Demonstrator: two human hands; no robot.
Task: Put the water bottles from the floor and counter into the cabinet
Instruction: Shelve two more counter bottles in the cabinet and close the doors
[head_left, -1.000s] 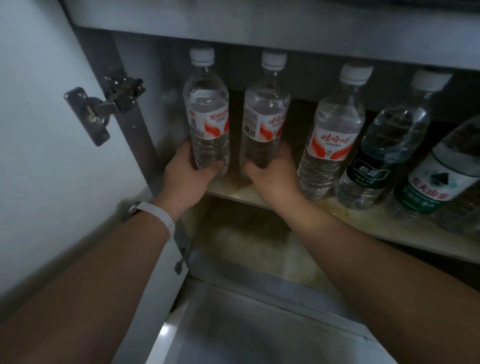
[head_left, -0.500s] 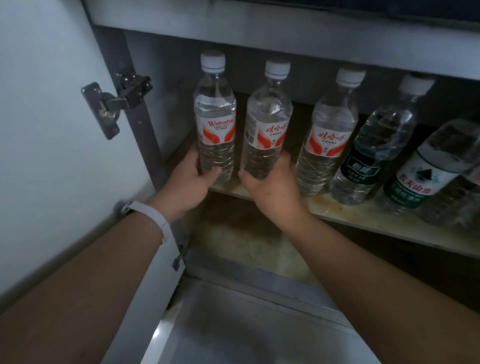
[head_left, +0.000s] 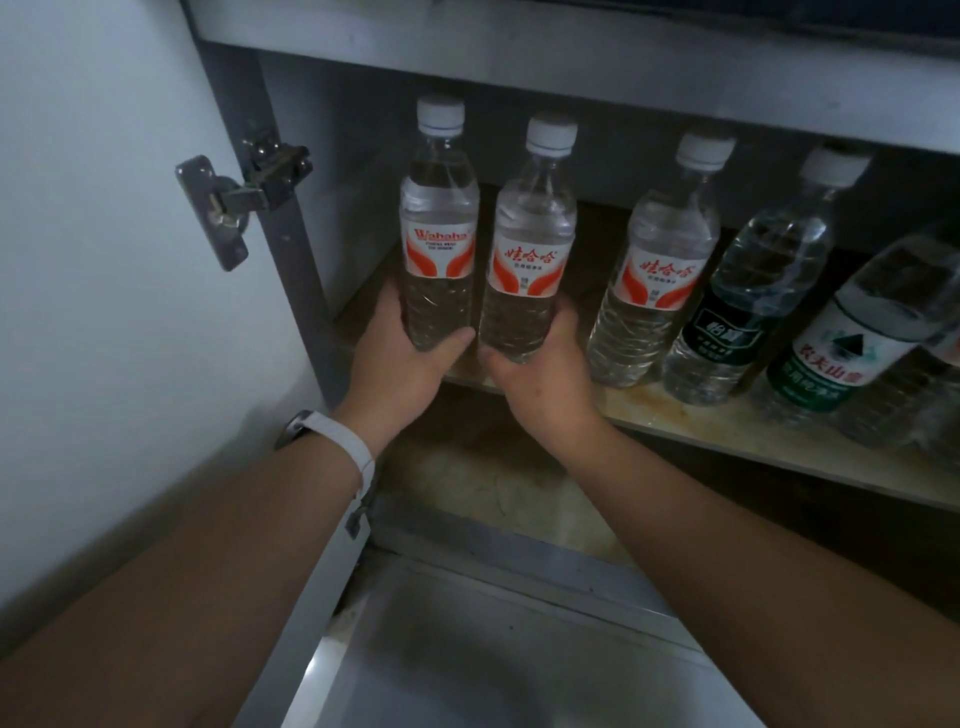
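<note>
The person is reaching both arms into an open cabinet (head_left: 519, 57) and is setting two water bottles down at the left end of its shelf (head_left: 675, 415). The left hand (head_left: 400, 364) is wrapping around the lower part of the left bottle (head_left: 439, 228), thumb crossing the front and the fingers hidden behind it; the right hand (head_left: 540, 374) is closing in the same way around the base of the right bottle (head_left: 532, 244). Both bottles are standing upright, side by side and almost touching, with their red and white labels facing out. Gripping low is probably keeping the caps clear of the cabinet's top edge and is letting the bases meet the shelf first. Whether the bases are already resting on the shelf or are hanging just above its front edge cannot be told, since the hands are covering them. To the right, a third red-labelled bottle (head_left: 657, 270), a dark-labelled bottle (head_left: 748, 291) and a green-labelled bottle (head_left: 852, 332) are already standing along the shelf, so the two in hand seem to be filling the gap beside the cabinet's left wall and extending that row. The door (head_left: 104, 260) is swung wide open on its hinge (head_left: 239, 202), leaving room for the left arm, which is wearing a white wristband (head_left: 343, 441). No floor or bench bottles are showing here, so what remains cannot be judged.
</note>
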